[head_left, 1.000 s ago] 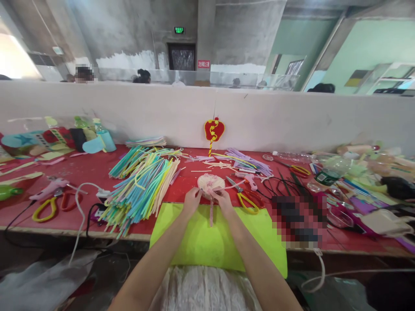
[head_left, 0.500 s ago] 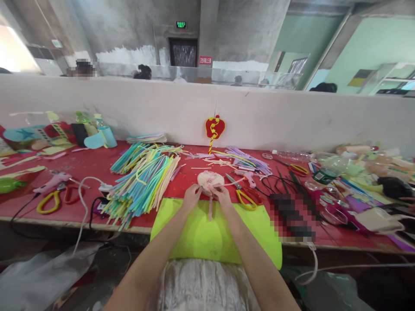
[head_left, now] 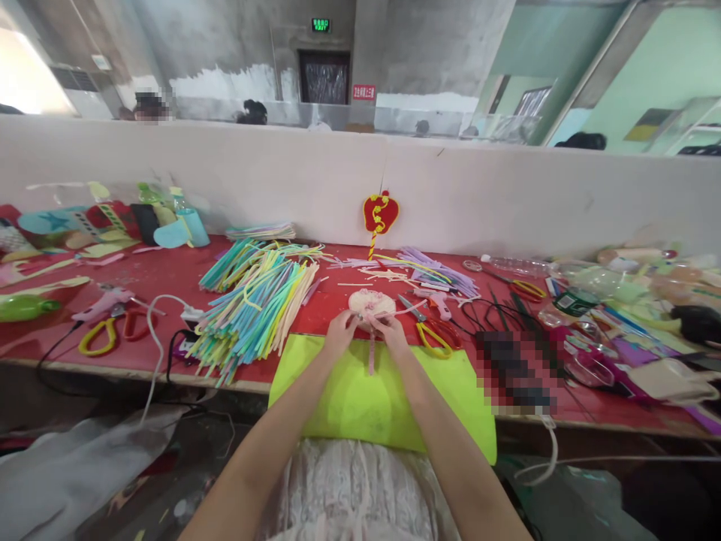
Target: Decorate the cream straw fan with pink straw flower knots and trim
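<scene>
A small cream-and-pink fan-shaped piece (head_left: 372,300), which looks made of pipe cleaners, lies at the near middle of the table with pink trim on its face. Its pink handle (head_left: 372,359) points toward me over the yellow-green mat (head_left: 343,406). My left hand (head_left: 339,332) pinches the lower left edge of the piece. On the lower right side, the fingers of my right hand (head_left: 391,330) are closed at the base of the handle. A loose pink strand (head_left: 414,308) sticks out to the right there. What exactly the fingertips grip is too small to see.
Pastel pipe cleaners (head_left: 262,300) lie bundled on the left, purple ones (head_left: 439,270) behind. Yellow-handled scissors (head_left: 435,340) and a pink glue gun (head_left: 440,302) rest close on the right. A red fan ornament (head_left: 381,213) stands against the white partition (head_left: 282,180). Bottles and scraps crowd both ends.
The view has tilted slightly, so everything sits a little higher and further right in the picture. Both hands remain on the fan-shaped piece, with only small finger shifts.
</scene>
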Action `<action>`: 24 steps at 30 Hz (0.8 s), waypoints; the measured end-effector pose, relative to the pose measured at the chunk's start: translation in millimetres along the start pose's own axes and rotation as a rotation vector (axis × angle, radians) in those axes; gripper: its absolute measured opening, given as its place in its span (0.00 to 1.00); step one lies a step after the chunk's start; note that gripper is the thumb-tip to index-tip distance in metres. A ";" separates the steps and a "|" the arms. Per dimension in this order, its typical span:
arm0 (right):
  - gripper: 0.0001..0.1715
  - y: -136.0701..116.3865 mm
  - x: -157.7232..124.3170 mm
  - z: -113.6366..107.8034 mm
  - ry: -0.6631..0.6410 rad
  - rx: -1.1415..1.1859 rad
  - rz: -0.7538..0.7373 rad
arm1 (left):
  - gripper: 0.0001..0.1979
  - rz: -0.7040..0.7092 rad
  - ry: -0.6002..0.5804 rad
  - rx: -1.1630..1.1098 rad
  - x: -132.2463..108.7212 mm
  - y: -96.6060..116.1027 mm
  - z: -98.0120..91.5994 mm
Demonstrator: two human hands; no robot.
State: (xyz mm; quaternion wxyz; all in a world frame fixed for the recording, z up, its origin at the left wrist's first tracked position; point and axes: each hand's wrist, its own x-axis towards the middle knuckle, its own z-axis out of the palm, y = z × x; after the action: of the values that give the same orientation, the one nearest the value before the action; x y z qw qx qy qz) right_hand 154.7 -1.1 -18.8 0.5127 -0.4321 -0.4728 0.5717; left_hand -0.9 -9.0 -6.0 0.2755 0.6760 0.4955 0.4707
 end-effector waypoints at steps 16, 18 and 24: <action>0.22 -7.7 -1.1 5.1 0.023 -0.026 -0.022 | 0.05 0.075 -0.076 -0.071 1.8 0.8 2.2; 0.22 -8.5 -1.8 5.9 0.033 -0.034 -0.023 | 0.06 0.077 -0.079 -0.071 1.8 0.7 2.6; 0.24 -8.8 0.3 5.8 0.047 -0.062 -0.015 | 0.08 0.077 -0.090 -0.063 1.5 -0.4 3.5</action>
State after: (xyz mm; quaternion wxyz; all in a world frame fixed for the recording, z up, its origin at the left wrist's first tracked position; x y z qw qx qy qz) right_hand 150.6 -1.1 -9.1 0.5144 -0.4576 -0.4814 0.5424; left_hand 2.2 -7.1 -7.2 0.3002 0.7059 0.4412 0.4656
